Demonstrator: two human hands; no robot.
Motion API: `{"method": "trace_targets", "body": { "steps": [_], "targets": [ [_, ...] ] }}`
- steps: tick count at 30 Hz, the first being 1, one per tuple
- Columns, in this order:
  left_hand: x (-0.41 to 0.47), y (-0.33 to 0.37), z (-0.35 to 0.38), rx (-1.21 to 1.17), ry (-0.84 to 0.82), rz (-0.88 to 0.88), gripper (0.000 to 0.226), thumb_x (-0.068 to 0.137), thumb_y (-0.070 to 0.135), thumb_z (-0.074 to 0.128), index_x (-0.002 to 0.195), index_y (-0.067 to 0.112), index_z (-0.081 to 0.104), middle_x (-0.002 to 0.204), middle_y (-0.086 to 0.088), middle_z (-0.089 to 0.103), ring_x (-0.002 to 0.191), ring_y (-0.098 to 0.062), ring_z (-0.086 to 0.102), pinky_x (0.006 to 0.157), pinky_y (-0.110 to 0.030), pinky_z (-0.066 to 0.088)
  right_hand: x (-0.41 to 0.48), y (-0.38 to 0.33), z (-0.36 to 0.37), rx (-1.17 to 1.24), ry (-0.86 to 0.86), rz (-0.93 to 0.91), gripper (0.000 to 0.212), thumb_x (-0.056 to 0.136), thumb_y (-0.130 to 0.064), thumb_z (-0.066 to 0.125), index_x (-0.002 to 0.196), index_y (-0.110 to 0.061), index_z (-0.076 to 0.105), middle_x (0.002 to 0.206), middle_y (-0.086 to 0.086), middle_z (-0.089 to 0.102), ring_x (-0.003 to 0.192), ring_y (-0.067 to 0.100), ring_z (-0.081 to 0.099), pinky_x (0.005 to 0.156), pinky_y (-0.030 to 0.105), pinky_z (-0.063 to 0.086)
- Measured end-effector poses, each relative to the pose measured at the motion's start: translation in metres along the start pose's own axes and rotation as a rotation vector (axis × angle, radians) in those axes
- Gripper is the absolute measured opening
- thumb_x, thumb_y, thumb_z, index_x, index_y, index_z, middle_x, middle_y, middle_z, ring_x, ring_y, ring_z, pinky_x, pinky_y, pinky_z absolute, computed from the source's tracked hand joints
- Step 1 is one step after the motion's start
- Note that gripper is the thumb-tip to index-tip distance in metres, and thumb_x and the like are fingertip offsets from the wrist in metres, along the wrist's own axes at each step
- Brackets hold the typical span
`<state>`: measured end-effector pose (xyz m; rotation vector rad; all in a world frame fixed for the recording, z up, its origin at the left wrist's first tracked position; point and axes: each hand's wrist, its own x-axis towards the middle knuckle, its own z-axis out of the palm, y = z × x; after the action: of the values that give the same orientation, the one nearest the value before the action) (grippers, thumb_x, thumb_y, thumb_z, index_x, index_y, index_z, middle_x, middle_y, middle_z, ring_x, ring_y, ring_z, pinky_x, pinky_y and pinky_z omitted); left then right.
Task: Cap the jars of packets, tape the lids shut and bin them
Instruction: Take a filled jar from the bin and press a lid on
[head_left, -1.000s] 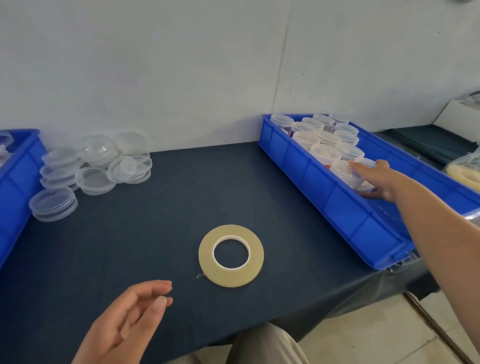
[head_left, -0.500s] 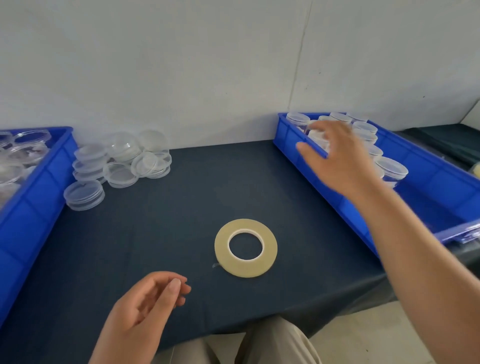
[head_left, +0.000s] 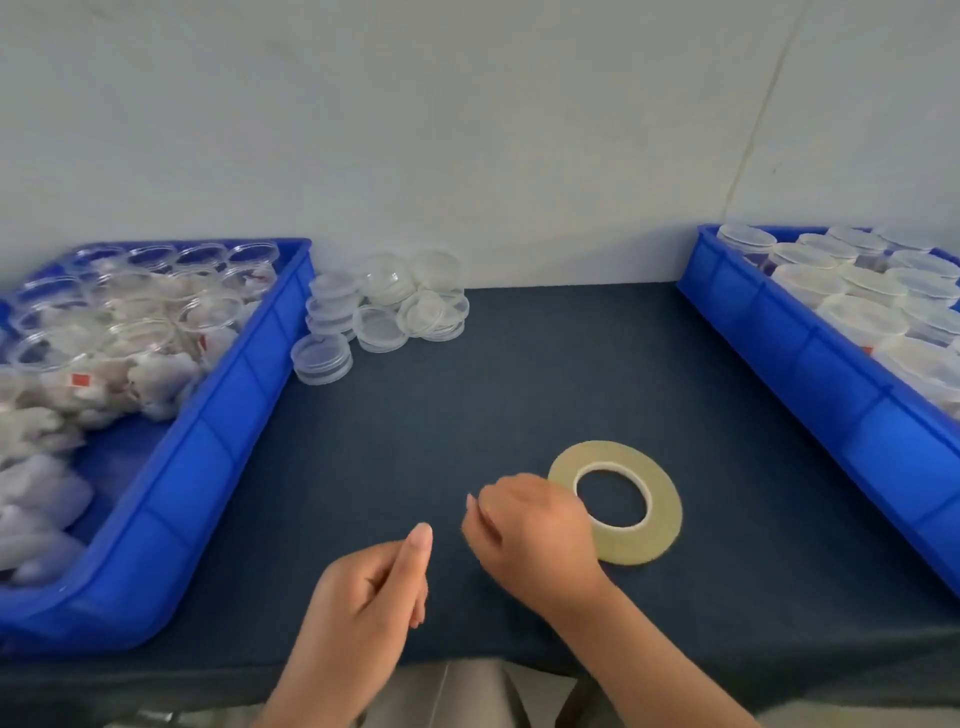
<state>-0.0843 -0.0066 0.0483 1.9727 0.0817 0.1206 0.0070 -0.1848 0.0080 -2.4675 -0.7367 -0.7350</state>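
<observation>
Pale wall (head_left: 467, 130) behind; dark blue cloth covers the table (head_left: 519, 364).

Left hand (head_left: 374, 587): near the front edge, curled into a fist, thumb straight, nothing visible in it.

Right hand (head_left: 530, 525): knuckles up, fingers bent down over the near-left rim of the tape roll (head_left: 628, 545). I cannot tell whether it pinches the roll or a free end.

Roll lies flat, front right of centre. It is a thin, wide yellowish ring with a white core. I judge it light and stiff, best lifted by the rim or through the hole. The free end is likely sticky and hard to find.

Farther out:
- Clear loose lids (head_left: 384, 312) are stacked at back left.
- The left bin (head_left: 208, 457) holds open jars (head_left: 130, 332) of white packets.
- The right bin (head_left: 831, 374) holds capped jars (head_left: 857, 312).

The jars look like thin clear plastic, probably light and slick. I would grip one round its wall below the rim, without squeezing.
</observation>
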Motion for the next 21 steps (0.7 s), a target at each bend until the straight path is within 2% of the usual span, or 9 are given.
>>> {"method": "trace_targets", "body": {
  "steps": [2, 4, 9, 12, 14, 16, 17, 19, 21],
  "targets": [
    [0.003, -0.001, -0.011, 0.065, 0.007, 0.032, 0.062, 0.098, 0.063, 0.045, 0.057, 0.017, 0.054, 0.052, 0.002, 0.050, 0.050, -0.006, 0.047, 0.052, -0.015, 0.036, -0.010, -0.004, 0.018, 0.007, -0.019, -0.124, 0.044, 0.093, -0.022, 0.070, 0.057, -0.016, 0.045, 0.053, -0.001, 0.041, 0.047, 0.021, 0.039, 0.041, 0.036, 0.037],
    [0.008, 0.003, -0.023, 0.139, 0.019, 0.097, 0.061, 0.102, 0.065, 0.048, 0.064, 0.020, 0.062, 0.058, 0.002, 0.055, 0.054, -0.010, 0.053, 0.055, -0.018, 0.040, -0.011, -0.002, 0.025, 0.033, -0.027, -0.164, 0.043, 0.094, -0.023, 0.069, 0.058, -0.016, 0.045, 0.054, -0.001, 0.041, 0.048, 0.021, 0.038, 0.042, 0.035, 0.036],
    [0.030, 0.024, -0.080, 0.321, 0.095, 0.256, 0.028, 0.098, 0.060, 0.055, 0.091, 0.037, 0.071, 0.083, 0.014, 0.070, 0.074, -0.013, 0.065, 0.062, -0.015, 0.045, -0.012, 0.005, 0.031, 0.063, -0.069, -0.167, 0.045, 0.099, -0.029, 0.063, 0.060, -0.019, 0.041, 0.056, -0.004, 0.039, 0.051, 0.019, 0.038, 0.043, 0.038, 0.040],
    [0.054, 0.033, -0.131, 0.460, 0.164, 0.208, 0.030, 0.093, 0.067, 0.051, 0.102, 0.044, 0.070, 0.091, 0.022, 0.072, 0.078, -0.006, 0.067, 0.065, -0.020, 0.049, -0.011, 0.005, 0.033, 0.069, -0.072, -0.173, 0.046, 0.098, -0.028, 0.064, 0.060, -0.019, 0.040, 0.056, -0.005, 0.038, 0.051, 0.019, 0.038, 0.043, 0.038, 0.040],
    [0.086, 0.033, -0.170, 0.613, 0.172, 0.120, 0.026, 0.091, 0.066, 0.051, 0.099, 0.049, 0.069, 0.091, 0.026, 0.071, 0.078, 0.000, 0.067, 0.070, -0.029, 0.052, -0.009, 0.005, 0.034, 0.071, -0.080, -0.164, 0.047, 0.095, -0.027, 0.068, 0.059, -0.017, 0.041, 0.056, -0.004, 0.039, 0.050, 0.020, 0.039, 0.044, 0.039, 0.041],
    [0.129, 0.023, -0.204, 0.756, 0.162, 0.046, 0.014, 0.096, 0.050, 0.057, 0.098, 0.044, 0.070, 0.101, 0.023, 0.073, 0.086, 0.000, 0.067, 0.079, -0.033, 0.052, -0.008, 0.004, 0.034, 0.063, -0.092, -0.159, 0.046, 0.094, -0.028, 0.068, 0.058, -0.017, 0.042, 0.056, -0.005, 0.040, 0.050, 0.020, 0.041, 0.043, 0.041, 0.041],
    [0.151, 0.016, -0.217, 0.832, 0.167, 0.011, 0.013, 0.099, 0.039, 0.059, 0.103, 0.040, 0.071, 0.109, 0.017, 0.073, 0.092, -0.008, 0.068, 0.082, -0.035, 0.050, -0.008, 0.004, 0.034, 0.060, -0.098, -0.158, 0.046, 0.094, -0.029, 0.067, 0.058, -0.017, 0.042, 0.055, -0.005, 0.040, 0.050, 0.019, 0.041, 0.043, 0.041, 0.041],
    [0.189, -0.002, -0.236, 0.968, 0.182, -0.075, 0.024, 0.101, 0.024, 0.058, 0.122, 0.028, 0.069, 0.122, -0.001, 0.071, 0.093, -0.023, 0.068, 0.085, -0.040, 0.054, -0.007, 0.002, 0.033, 0.064, -0.110, -0.150, 0.046, 0.095, -0.030, 0.066, 0.057, -0.017, 0.041, 0.055, -0.006, 0.040, 0.049, 0.018, 0.040, 0.043, 0.040, 0.040],
    [0.213, -0.015, -0.240, 1.029, 0.147, -0.139, 0.051, 0.096, 0.006, 0.058, 0.143, 0.025, 0.056, 0.135, -0.010, 0.064, 0.094, -0.034, 0.071, 0.081, -0.051, 0.062, -0.007, 0.002, 0.033, 0.065, -0.125, -0.141, 0.047, 0.094, -0.028, 0.068, 0.057, -0.017, 0.040, 0.055, -0.006, 0.039, 0.049, 0.018, 0.039, 0.044, 0.039, 0.040]
  ]
}}
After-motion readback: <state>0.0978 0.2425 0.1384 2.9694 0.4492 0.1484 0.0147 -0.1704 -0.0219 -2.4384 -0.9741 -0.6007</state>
